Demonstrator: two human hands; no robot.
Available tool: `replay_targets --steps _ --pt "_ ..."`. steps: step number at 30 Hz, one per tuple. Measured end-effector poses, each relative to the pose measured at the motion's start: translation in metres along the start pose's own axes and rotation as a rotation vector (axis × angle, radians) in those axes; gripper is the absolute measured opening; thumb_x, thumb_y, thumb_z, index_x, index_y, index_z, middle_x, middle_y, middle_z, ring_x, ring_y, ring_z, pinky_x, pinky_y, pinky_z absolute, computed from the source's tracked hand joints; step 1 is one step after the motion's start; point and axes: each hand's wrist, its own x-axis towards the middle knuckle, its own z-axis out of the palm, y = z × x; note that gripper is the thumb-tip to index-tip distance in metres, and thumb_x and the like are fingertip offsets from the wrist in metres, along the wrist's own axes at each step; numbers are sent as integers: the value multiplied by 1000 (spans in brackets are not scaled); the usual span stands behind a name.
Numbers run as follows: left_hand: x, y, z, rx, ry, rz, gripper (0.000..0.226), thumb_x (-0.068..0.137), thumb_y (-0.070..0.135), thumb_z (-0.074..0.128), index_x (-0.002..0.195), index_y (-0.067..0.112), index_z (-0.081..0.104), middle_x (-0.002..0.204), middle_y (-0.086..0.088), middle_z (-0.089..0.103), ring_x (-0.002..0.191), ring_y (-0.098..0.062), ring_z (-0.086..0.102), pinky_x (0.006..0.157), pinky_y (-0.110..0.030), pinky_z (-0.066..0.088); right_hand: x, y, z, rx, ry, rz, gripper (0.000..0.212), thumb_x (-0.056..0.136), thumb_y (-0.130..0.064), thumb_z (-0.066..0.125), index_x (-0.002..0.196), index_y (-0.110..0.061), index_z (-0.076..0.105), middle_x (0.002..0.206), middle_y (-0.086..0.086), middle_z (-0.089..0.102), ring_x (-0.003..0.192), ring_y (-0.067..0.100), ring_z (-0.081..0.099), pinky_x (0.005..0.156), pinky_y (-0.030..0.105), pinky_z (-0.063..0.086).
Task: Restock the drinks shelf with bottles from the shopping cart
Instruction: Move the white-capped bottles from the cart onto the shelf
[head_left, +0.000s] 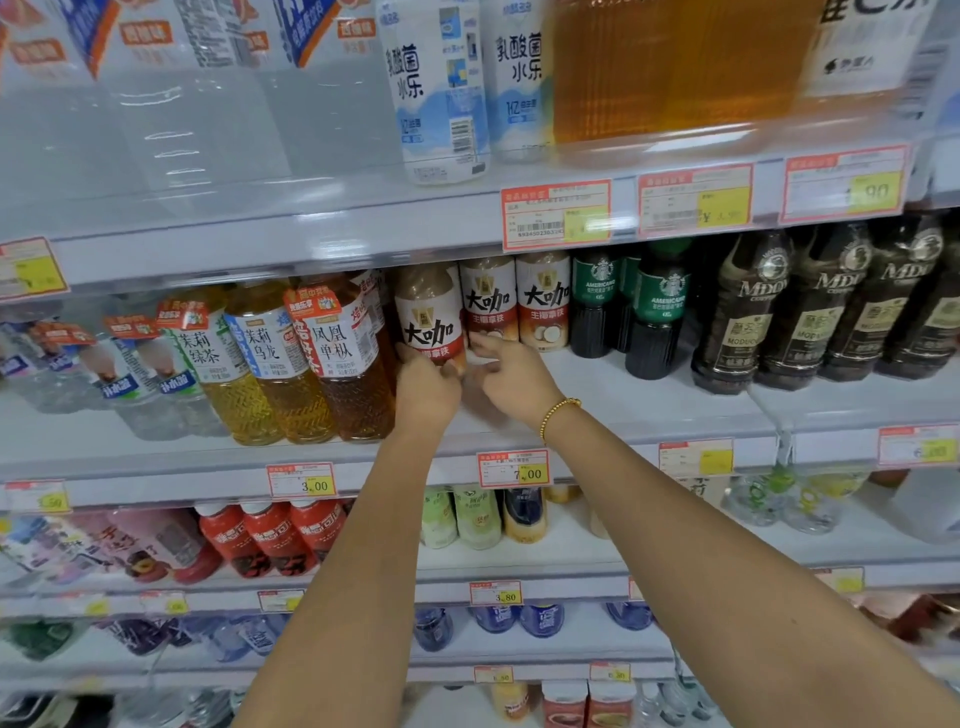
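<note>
Shelf (649, 410), left hand (427, 387) seemingly gripping 大咖 bottle (428, 317)

Left hand (427, 387) grips the lower part of the white-and-red bottle (428, 312), which stands upright on the middle shelf (649, 410), set back from its front edge. Amber tea bottles (343, 358) stand just beside it, toward the shelf's left end. Right hand (511, 376), wearing a gold bracelet (558, 413), has its fingers loosely extended at the base of two matching bottles (488, 299); contact cannot be confirmed.
</note>
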Motion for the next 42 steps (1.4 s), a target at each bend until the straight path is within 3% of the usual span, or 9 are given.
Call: replay_targets --steps 3,5,8,11,14,17,24,32,42 --pt "-32 1 -8 -23 121 132 36 91 15 50 123 1 47 108 -18 62 101 -31 59 81 -30 43 -34 0 -25 -12 133 -76 15 89 -13 54 93 -11 68 98 8 69 85 17 62 78 24 47" --pt "-77 0 -2 -143 189 306 19 92 20 50 104 7 59 91 -10 65 85 -22 60 77 -28 46 -72 15 -49 -12 229 -115 21 88 -20 59 71 -9 63 68 3 62 64 12 53 62 22 41" --pt "-155 -17 35 -187 -30 340 29 93 28 49 71 10 52 60 -1 53 58 -10 49 60 -29 39 -144 72 -78 -46 255 0 30 88 -26 60 67 -4 57 56 3 53 54 8 45 55 18 35" --pt "-218 -56 105 -99 -353 311 33 94 24 52 65 10 45 54 0 45 54 -2 46 52 -15 32 -219 169 -93 -112 149 320 21 89 -24 60 79 -5 62 65 4 60 60 15 55 62 26 46" --pt "-266 -97 170 -97 -626 160 8 90 13 58 82 15 57 72 3 60 69 7 61 58 -4 40 -299 272 -88 -201 35 723 23 86 -21 63 103 -6 64 89 9 68 80 23 64 74 30 48" --pt "-314 -143 247 11 -882 57 24 86 15 62 110 14 60 102 -5 64 93 -17 63 76 -18 45 -382 359 -73 -262 -60 1089 34 84 -19 63 117 -9 59 109 15 67 98 31 63 84 32 47" --pt "-401 -209 395 186 -1233 58 48 84 16 66 130 15 50 126 -10 53 115 -24 55 94 -30 45 -505 460 -26 -259 -125 1415 36 90 -24 54 122 -8 53 121 17 57 111 32 55 91 36 45" --pt "-448 -255 496 391 -1230 193 37 84 18 62 121 17 55 118 -10 52 105 -29 59 88 -37 49 -542 543 5 -422 -430 1393 61 88 -18 59 141 -9 30 130 13 52 118 27 54 97 32 45" --pt "-454 -248 463 220 -1072 132 38 78 -4 63 114 6 56 121 -11 51 110 -28 56 85 -24 41 -513 524 -6 -456 -310 1361 28 92 -9 41 120 -2 44 120 18 55 108 34 58 84 36 46"
